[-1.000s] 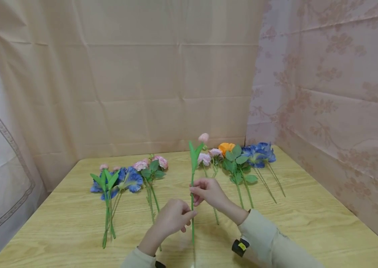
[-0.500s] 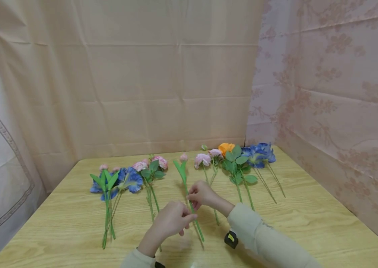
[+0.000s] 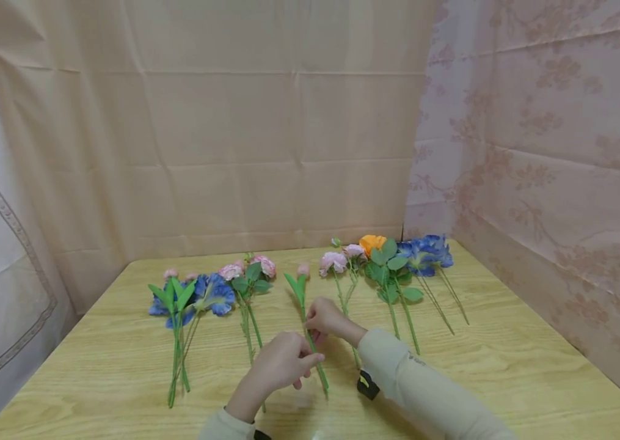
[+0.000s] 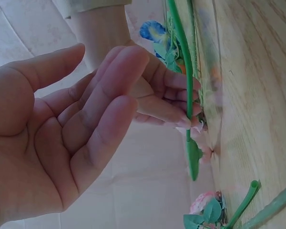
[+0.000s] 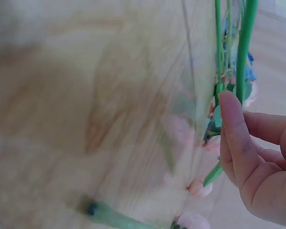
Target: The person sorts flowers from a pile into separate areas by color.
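An artificial pink tulip (image 3: 297, 289) with green leaves slants low over the middle of the table, bud toward the back. My right hand (image 3: 327, 319) pinches its green stem about halfway down; in the right wrist view the stem (image 5: 245, 43) runs between thumb and fingers. My left hand (image 3: 284, 360) hovers beside the lower stem. From the left wrist view, its fingers are loosely bent, with nothing in them, and the stem (image 4: 183, 43) passes beyond them. The stem's lower end comes close to the tabletop.
Left on the wooden table (image 3: 101, 366) lie blue flowers (image 3: 213, 296) with tulips, beside pink roses (image 3: 264, 266). To the right lie light pink flowers (image 3: 333, 263), an orange flower (image 3: 371, 244) and more blue flowers (image 3: 425, 253). A beige curtain (image 3: 266, 153) hangs behind.
The tulip has come down from upright to a low slant, its bud dropping and shifting left. My right hand has lowered slightly left with it; the left hand has barely moved.
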The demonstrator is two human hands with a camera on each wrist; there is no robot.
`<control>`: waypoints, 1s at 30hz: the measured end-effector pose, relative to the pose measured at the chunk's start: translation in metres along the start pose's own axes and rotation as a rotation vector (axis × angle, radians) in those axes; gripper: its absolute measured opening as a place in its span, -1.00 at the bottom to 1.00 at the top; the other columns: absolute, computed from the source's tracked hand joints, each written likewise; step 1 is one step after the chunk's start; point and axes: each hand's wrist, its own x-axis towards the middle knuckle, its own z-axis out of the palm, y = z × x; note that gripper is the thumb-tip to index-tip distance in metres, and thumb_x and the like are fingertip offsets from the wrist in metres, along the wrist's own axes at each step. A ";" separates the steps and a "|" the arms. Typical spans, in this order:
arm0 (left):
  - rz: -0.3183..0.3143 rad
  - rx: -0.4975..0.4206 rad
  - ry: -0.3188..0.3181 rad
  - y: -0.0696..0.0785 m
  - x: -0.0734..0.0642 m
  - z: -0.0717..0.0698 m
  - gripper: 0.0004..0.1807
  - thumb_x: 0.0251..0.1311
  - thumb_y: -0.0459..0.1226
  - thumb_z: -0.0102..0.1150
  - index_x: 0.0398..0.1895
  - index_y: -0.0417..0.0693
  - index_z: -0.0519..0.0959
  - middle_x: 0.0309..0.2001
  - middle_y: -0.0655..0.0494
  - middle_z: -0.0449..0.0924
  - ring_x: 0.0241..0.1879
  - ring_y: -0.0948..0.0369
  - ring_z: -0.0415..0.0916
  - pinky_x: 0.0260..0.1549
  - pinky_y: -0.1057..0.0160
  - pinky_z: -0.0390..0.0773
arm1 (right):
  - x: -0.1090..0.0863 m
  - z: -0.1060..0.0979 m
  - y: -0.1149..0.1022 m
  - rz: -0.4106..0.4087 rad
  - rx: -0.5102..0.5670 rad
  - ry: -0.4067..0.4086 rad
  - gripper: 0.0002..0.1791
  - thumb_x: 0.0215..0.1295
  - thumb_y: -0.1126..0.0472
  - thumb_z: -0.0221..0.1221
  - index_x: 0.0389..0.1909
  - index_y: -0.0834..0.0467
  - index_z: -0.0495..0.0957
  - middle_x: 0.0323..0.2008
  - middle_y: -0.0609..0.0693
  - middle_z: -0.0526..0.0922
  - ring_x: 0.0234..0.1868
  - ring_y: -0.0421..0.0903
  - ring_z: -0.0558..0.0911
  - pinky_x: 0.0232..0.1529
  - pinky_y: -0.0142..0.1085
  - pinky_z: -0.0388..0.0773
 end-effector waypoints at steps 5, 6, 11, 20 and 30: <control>-0.007 -0.022 -0.012 0.000 0.000 0.000 -0.69 0.15 -0.17 0.12 -0.68 -0.13 0.58 -0.72 0.14 0.50 -0.79 0.19 0.47 -0.86 0.38 0.27 | 0.007 0.000 0.002 0.038 -0.025 0.027 -0.85 0.00 0.52 0.13 -0.70 0.40 0.47 -0.82 0.13 0.50 -0.80 -0.07 0.54 -0.72 -0.32 0.50; -0.009 -0.023 -0.012 -0.001 0.000 0.000 -0.69 0.15 -0.17 0.12 -0.68 -0.13 0.58 -0.72 0.14 0.50 -0.79 0.18 0.47 -0.86 0.38 0.27 | 0.009 0.001 0.003 0.045 -0.027 0.032 -0.83 0.00 0.53 0.13 -0.72 0.39 0.46 -0.83 0.13 0.50 -0.81 -0.07 0.54 -0.72 -0.32 0.50; -0.005 -0.008 -0.003 -0.001 0.001 0.001 -0.66 0.15 -0.17 0.12 -0.74 -0.12 0.55 -0.73 0.17 0.48 -0.81 0.21 0.46 -0.86 0.39 0.26 | 0.018 0.003 0.008 0.088 -0.040 0.050 -0.75 -0.01 0.54 0.12 -0.79 0.32 0.38 -0.87 0.11 0.46 -0.83 -0.08 0.52 -0.74 -0.30 0.50; 0.002 -0.013 -0.014 -0.001 -0.001 0.000 -0.62 0.15 -0.16 0.12 -0.77 -0.14 0.54 -0.73 0.14 0.48 -0.81 0.22 0.45 -0.86 0.39 0.26 | 0.025 0.005 0.009 0.095 -0.078 0.068 -0.76 -0.02 0.54 0.14 -0.79 0.35 0.40 -0.90 0.08 0.42 -0.86 -0.09 0.50 -0.76 -0.32 0.49; -0.016 -0.019 -0.027 -0.003 0.000 0.001 -0.65 0.14 -0.15 0.12 -0.73 -0.13 0.57 -0.72 0.13 0.49 -0.79 0.16 0.48 -0.84 0.36 0.30 | 0.028 0.005 0.008 0.109 -0.087 0.054 -0.80 -0.05 0.56 0.14 -0.76 0.36 0.42 -0.89 0.07 0.43 -0.84 -0.07 0.51 -0.75 -0.32 0.49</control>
